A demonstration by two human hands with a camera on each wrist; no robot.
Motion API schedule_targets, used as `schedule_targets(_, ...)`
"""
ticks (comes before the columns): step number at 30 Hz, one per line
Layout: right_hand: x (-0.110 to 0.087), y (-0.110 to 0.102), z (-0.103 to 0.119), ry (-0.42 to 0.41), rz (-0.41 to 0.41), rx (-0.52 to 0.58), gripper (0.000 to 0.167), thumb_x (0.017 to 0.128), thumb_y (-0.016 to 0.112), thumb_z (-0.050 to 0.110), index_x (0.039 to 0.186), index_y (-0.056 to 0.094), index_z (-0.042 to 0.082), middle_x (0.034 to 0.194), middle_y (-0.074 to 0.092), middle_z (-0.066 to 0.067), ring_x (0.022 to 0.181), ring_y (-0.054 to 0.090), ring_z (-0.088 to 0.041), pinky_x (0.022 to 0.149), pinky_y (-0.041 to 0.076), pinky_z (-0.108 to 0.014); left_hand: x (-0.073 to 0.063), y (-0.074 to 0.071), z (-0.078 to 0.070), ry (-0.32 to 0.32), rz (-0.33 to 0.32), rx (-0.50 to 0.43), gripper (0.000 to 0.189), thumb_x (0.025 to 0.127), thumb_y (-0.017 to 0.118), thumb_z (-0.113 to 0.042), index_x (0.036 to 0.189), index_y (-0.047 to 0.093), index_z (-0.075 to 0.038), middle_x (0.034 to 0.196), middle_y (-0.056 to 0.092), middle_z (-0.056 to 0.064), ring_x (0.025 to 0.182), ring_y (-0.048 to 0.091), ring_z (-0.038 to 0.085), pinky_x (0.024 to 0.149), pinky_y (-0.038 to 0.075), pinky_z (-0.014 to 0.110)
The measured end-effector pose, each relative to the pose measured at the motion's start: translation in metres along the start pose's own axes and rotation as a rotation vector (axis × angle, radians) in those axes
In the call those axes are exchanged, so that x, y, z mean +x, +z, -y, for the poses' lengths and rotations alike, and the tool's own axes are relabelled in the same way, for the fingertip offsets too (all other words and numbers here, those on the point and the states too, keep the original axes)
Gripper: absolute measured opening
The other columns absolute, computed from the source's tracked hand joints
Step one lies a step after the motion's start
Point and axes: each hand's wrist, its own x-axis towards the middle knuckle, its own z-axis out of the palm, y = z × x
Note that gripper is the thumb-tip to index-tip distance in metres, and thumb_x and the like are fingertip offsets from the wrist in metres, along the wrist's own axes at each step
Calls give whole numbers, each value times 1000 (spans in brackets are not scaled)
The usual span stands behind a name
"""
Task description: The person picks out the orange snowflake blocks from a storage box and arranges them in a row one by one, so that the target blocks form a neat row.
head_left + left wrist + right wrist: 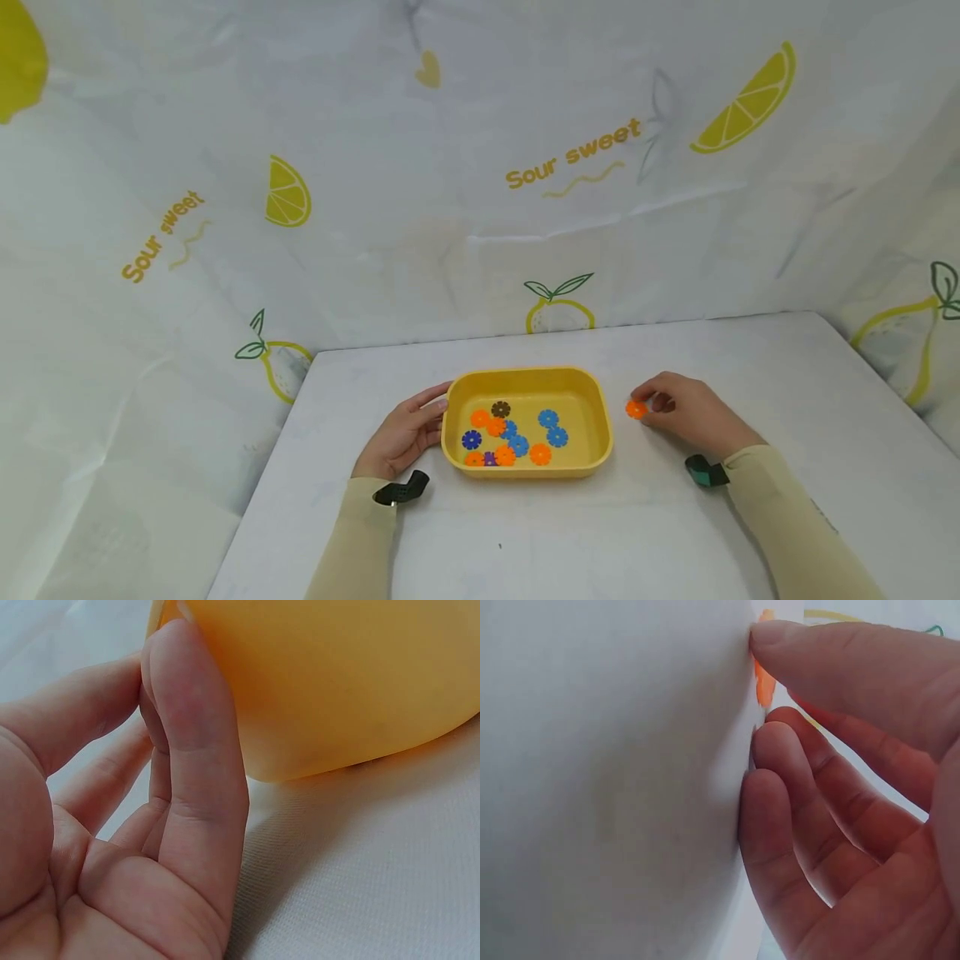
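A shallow yellow plastic tray (525,472) stands on the table, with several flower-shaped notched discs in orange, blue, purple and brown on its floor. My left hand (401,433) is at the tray's left side, holding its rim; in the left wrist view the fingers (199,742) lie against the yellow wall. Right of the tray, my right hand (693,410) pinches an orange notched disc (636,409) at the table surface. The right wrist view shows the thumb (832,664) over this orange disc (765,675), the other fingertips resting on the table.
A white cloth covers the table (540,542). Behind it and at the sides hangs a white sheet (420,208) printed with lemons and lettering. Black bands (401,489) circle both wrists. The table's right edge slopes past the right arm.
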Motion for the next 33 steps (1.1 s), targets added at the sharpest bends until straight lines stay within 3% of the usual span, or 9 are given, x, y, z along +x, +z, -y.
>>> schedule_targets(10,-2,-14,9,-20,28,-11,31,98,79,24,128,76,18,117,74,0,104,62,-20,83,56,-30,1,2,3,15,29,20,54,105,73,-35,155,59,-22,145,69,12,102,75,19,92,65,29)
schedule_targets(20,36,-37,75,-201,77,-77,29,97,83,19,125,77,16,118,76,-1,103,64,-18,90,60,-35,3,-1,2,33,23,33,56,103,75,-37,155,60,-22,146,69,13,108,76,22,96,65,33)
schedule_targets(27,63,-16,130,-325,251,-108,25,98,81,15,122,78,17,116,75,2,106,65,-19,95,59,-39,3,-2,1,36,29,27,58,102,77,-37,155,60,-22,144,70,12,107,75,21,95,65,33)
schedule_targets(33,78,16,159,-367,452,-217,26,97,82,14,123,78,16,113,75,3,106,64,-18,97,57,-37,3,-4,1,46,46,40,56,105,73,-36,157,58,-22,142,71,12,106,74,20,94,65,32)
